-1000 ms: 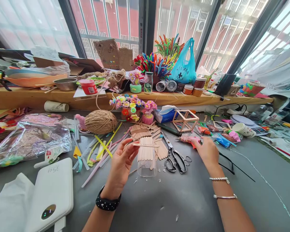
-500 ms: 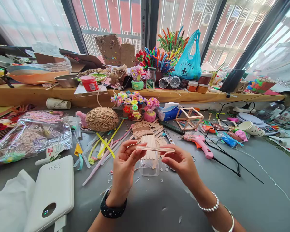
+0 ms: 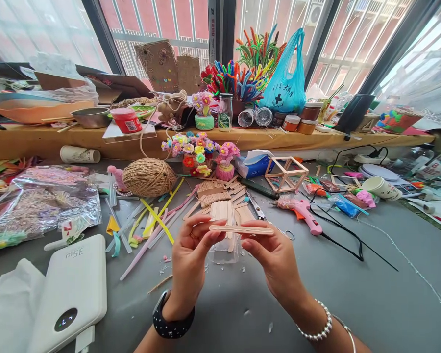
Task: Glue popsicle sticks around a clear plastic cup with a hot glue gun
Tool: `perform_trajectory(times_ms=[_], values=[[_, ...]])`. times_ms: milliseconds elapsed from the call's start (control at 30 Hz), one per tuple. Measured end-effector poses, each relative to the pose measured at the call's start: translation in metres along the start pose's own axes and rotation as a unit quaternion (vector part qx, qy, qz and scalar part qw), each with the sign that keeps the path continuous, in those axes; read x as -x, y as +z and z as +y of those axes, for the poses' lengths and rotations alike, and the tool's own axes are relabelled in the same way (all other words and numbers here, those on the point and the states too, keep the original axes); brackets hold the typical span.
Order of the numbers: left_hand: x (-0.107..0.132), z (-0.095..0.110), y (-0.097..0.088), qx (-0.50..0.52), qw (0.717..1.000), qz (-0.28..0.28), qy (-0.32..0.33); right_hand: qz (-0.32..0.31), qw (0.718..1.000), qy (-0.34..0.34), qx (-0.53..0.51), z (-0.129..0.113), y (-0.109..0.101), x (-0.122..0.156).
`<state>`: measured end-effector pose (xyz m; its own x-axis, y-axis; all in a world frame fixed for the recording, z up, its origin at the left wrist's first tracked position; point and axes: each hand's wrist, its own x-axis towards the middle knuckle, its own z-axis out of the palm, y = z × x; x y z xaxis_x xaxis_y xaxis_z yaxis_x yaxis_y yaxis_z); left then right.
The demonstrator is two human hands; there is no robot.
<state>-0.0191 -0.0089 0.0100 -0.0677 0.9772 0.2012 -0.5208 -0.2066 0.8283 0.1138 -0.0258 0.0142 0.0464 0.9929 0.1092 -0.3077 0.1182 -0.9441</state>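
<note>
A popsicle stick (image 3: pixel 241 230) is held level between my two hands, above the middle of the grey table. My left hand (image 3: pixel 195 252) pinches its left end between thumb and fingers. Its right end is gripped by my right hand (image 3: pixel 274 255) in the same way. Whether a second stick lies against it, I cannot tell. Just behind, a row of popsicle sticks (image 3: pixel 222 210) lies side by side on a clear plastic box (image 3: pixel 223 257), partly hidden by the held stick and my fingers. Farther back is a pile of loose popsicle sticks (image 3: pixel 211 192).
A pink glue gun (image 3: pixel 304 214) with its black cable and some scissors (image 3: pixel 257 208) lie to the right. Beyond them stands a stick frame (image 3: pixel 287 174). Left are a twine ball (image 3: pixel 149 177), coloured strips (image 3: pixel 158 221) and a white power bank (image 3: pixel 75 287).
The held stick has turned so more of its flat face shows. Both hands still grip its ends. The whole view has shifted slightly.
</note>
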Motion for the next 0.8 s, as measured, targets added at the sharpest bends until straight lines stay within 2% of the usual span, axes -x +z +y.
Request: perform_trajectory(times_ms=[267,467,800], values=[[0.0026,-0.0036,0.0029,0.008,0.999,0.014,-0.028,0.031,0.999,0.021,-0.012,-0.0006,-0.0004,0.0009],[0.003,-0.0027,0.0035,-0.009,0.997,0.066,-0.031,0.032,0.999,0.01,-0.01,0.0,0.0005,0.0007],[0.0061,-0.0019,0.005,-0.002,0.998,0.049,-0.029,0.016,0.999,-0.035,0.018,-0.002,-0.0008,0.002]])
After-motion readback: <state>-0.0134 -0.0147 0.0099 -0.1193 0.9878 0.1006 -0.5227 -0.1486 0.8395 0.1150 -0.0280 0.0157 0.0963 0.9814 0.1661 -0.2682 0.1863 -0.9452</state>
